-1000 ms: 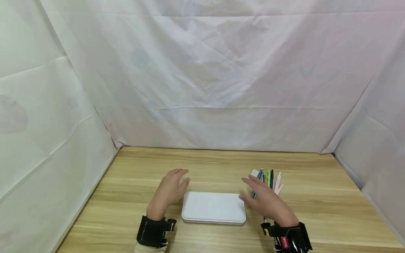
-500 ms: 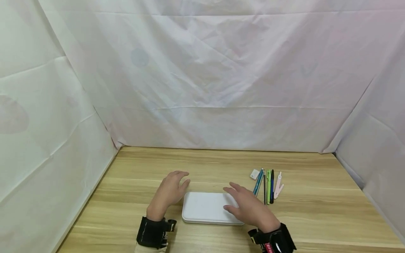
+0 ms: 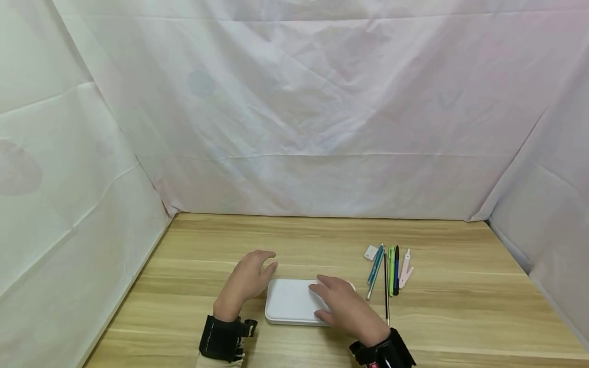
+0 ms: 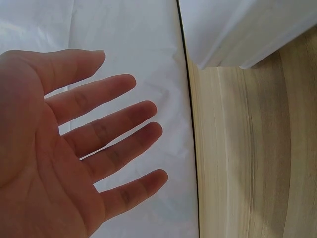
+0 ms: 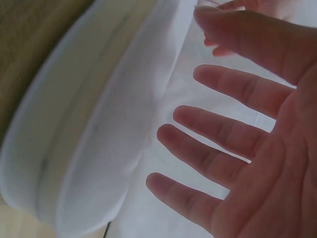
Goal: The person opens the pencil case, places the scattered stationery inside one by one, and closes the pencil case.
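A flat white case with rounded corners lies closed on the wooden table, near its front middle. In the head view my right hand overlaps the case's right part and hides that end. The right wrist view shows this hand's fingers spread and holding nothing, with the white side of the case beside them. Left of the case is my left hand, raised with its thumb toward the case's far left corner. In the left wrist view its fingers are extended and apart, the palm bare.
To the right of the case lie a white eraser, blue-green pencils, a thin black stick, a green pen, a dark blue pen and a pink compass. White cloth walls stand at the back and sides.
My right hand has moved left, from beside the case's right end to over its right part, uncovering the pens and eraser. The left hand and the case have stayed in place.
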Tool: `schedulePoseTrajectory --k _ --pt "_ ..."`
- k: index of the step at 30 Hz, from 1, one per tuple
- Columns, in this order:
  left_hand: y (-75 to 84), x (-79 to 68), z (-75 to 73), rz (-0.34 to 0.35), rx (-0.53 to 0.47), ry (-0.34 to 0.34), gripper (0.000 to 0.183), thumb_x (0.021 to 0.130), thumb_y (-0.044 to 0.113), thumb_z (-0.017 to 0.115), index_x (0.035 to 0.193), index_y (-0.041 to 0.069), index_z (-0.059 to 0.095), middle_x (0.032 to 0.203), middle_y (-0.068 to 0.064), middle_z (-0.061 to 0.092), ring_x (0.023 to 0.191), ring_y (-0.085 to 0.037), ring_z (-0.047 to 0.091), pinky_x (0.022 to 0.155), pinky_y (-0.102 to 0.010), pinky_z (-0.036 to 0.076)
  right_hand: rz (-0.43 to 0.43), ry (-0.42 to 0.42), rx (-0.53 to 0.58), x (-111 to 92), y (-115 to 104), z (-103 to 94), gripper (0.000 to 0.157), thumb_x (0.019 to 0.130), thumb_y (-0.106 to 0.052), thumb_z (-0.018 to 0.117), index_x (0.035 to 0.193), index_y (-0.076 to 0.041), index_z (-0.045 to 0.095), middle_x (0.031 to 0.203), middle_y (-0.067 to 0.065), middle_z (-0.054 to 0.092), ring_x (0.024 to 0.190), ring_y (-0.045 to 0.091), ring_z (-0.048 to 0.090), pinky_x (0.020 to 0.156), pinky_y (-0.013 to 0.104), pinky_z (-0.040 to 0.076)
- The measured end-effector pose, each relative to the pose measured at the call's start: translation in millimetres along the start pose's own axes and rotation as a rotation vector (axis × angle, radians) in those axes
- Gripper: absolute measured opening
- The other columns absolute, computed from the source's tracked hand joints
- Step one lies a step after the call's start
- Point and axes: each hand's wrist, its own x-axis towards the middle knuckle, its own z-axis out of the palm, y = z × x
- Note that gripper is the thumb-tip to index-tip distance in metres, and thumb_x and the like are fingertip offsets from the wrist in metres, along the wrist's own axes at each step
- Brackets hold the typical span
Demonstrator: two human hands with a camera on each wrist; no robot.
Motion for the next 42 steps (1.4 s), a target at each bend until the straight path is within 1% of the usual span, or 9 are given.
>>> schedulePoseTrajectory --k 4,9,13,16,21,28,31,36,42 --pt "0.1 -0.4 0.0 -0.004 -0.011 -0.011 0.032 0.099 0.018 0.059 0.126 0.001 0.064 0.129 -0.018 0.063 0.124 -0.037 0.056 0.102 -0.052 0.044 -0.024 0.016 -0.021 1.0 -3.2 4.9 0.045 0.083 -0.021 0.079 0.124 -0.007 0.066 0.135 0.020 0.057 0.125 0.037 0.053 0.105 0.052 0.041" --pt "-0.8 -0.2 0.5 -0.001 -0.022 -0.035 0.033 0.100 0.019 0.058 0.127 0.000 0.063 0.128 -0.017 0.064 0.122 -0.036 0.057 0.100 -0.051 0.046 -0.100 0.073 -0.090 2.2 -5.2 12.1 0.041 0.080 -0.019 0.081 0.117 -0.008 0.068 0.129 0.018 0.060 0.119 0.035 0.057 0.102 0.050 0.043" --pt "-1.0 0.1 0.4 0.003 -0.024 -0.038 0.033 0.100 0.019 0.058 0.126 0.000 0.063 0.126 -0.017 0.065 0.121 -0.036 0.058 0.099 -0.051 0.046 -0.131 0.096 -0.121 2.3 -7.6 15.8 0.041 0.078 -0.020 0.082 0.115 -0.009 0.068 0.127 0.016 0.061 0.117 0.033 0.058 0.101 0.049 0.044" --pt "-0.6 0.1 0.1 0.006 -0.030 -0.035 0.032 0.100 0.018 0.058 0.125 -0.001 0.064 0.125 -0.017 0.065 0.120 -0.035 0.059 0.098 -0.051 0.047 -0.130 0.084 -0.126 2.7 -10.3 17.5 0.043 0.077 -0.020 0.082 0.116 -0.010 0.068 0.128 0.016 0.061 0.119 0.033 0.056 0.102 0.049 0.043" --pt "-0.3 0.1 -0.1 0.019 -0.043 -0.038 0.031 0.099 0.017 0.058 0.124 -0.002 0.064 0.124 -0.018 0.066 0.119 -0.036 0.060 0.098 -0.051 0.047 -0.117 0.069 -0.184 4.4 -14.0 21.1 0.047 0.075 -0.021 0.084 0.118 -0.012 0.068 0.128 0.014 0.061 0.120 0.032 0.055 0.103 0.047 0.043" --pt "-0.3 -0.4 0.4 0.024 -0.033 -0.056 0.031 0.100 0.018 0.058 0.123 -0.002 0.065 0.123 -0.017 0.066 0.118 -0.035 0.060 0.098 -0.051 0.047 -0.111 0.116 -0.253 5.3 -15.3 26.4 0.053 0.070 -0.024 0.087 0.118 -0.013 0.066 0.124 0.011 0.061 0.116 0.030 0.056 0.098 0.046 0.045" --pt "0.5 -0.8 -0.2 0.034 -0.055 -0.070 0.031 0.099 0.017 0.058 0.123 -0.002 0.065 0.122 -0.017 0.067 0.116 -0.035 0.061 0.096 -0.051 0.048 -0.107 0.123 -0.267 5.9 -15.8 27.6 0.054 0.069 -0.025 0.087 0.118 -0.014 0.066 0.123 0.010 0.060 0.115 0.028 0.055 0.096 0.046 0.046" --pt "1.9 -1.6 -1.2 0.042 -0.083 -0.100 0.031 0.099 0.018 0.059 0.122 -0.003 0.066 0.120 -0.017 0.067 0.112 -0.035 0.062 0.094 -0.051 0.049 -0.100 0.115 -0.280 6.2 -16.0 26.7 0.054 0.070 -0.026 0.086 0.118 -0.015 0.066 0.122 0.008 0.060 0.114 0.027 0.055 0.095 0.045 0.046" --pt "2.1 -1.6 -2.1 0.055 -0.083 -0.120 0.032 0.099 0.019 0.059 0.120 -0.004 0.066 0.120 -0.017 0.068 0.112 -0.035 0.063 0.095 -0.050 0.049 -0.101 0.093 -0.282 7.1 -13.7 25.6 0.052 0.074 -0.029 0.084 0.120 -0.016 0.066 0.124 0.009 0.060 0.116 0.027 0.055 0.096 0.046 0.046"
